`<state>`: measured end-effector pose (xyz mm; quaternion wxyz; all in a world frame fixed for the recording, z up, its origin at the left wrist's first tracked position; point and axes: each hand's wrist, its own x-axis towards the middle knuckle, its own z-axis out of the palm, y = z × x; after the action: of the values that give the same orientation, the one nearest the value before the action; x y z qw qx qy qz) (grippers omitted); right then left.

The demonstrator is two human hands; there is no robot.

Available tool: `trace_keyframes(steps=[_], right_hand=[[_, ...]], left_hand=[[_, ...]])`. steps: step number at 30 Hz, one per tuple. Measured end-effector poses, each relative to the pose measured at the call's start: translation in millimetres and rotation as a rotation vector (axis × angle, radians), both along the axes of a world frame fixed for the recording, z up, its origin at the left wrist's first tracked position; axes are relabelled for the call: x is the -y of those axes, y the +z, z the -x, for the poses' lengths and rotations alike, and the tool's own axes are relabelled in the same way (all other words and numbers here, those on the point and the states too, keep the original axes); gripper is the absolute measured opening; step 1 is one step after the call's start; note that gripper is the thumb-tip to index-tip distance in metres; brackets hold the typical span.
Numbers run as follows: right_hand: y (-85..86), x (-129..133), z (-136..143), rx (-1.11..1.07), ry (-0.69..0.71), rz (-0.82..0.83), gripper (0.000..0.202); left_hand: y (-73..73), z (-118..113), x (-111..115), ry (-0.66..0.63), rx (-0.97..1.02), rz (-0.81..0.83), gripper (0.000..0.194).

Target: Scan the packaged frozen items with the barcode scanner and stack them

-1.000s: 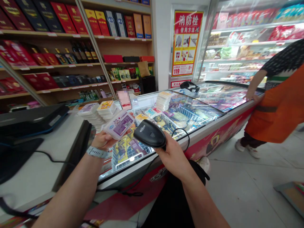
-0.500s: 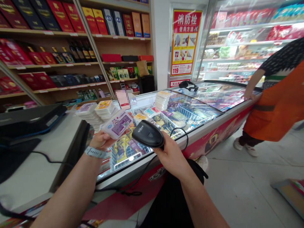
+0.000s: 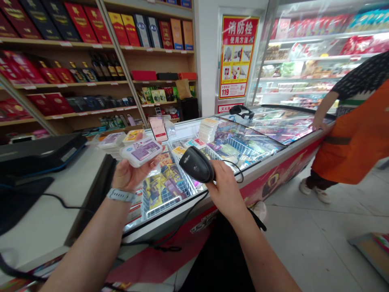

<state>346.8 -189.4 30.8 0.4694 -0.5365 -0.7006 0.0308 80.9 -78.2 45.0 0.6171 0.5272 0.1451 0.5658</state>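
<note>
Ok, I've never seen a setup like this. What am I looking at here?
There's no machine: a person works with two bare hands, and the pictures come from one camera on their head, looking forward and down. The left hand holds a purple-labelled box; the right hand grips a black scanner. Under them is a freezer, with packets and wire baskets showing inside. Stacks of similar boxes and a phone stand beyond the left hand. At the picture's right, another person has a hand at the freezer's edge.

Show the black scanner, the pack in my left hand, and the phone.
Black scanner point(image 3: 197, 164), head view: top of its housing.
Pack point(image 3: 143, 151), head view: purple label.
Phone point(image 3: 159, 131), head view: its screen.
</note>
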Motion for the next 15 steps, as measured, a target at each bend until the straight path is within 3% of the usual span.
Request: trace_keyframes(steps=[6, 13, 15], right_hand=[[-21.8, -48, -27, 0.210, -0.198, -0.170, 0.053], [-67.2, -90, -48, 0.212, -0.329, -0.297, 0.053], [-74.7, -92, -51, 0.182, -0.347, -0.313, 0.052]], left_hand=[[17.3, 19, -8, 0.214, -0.010, -0.015, 0.070], [14.5, 66, -15, 0.477, -0.390, 0.035, 0.064], [13.9, 73, -14, 0.573, -0.531, 0.043, 0.073]])
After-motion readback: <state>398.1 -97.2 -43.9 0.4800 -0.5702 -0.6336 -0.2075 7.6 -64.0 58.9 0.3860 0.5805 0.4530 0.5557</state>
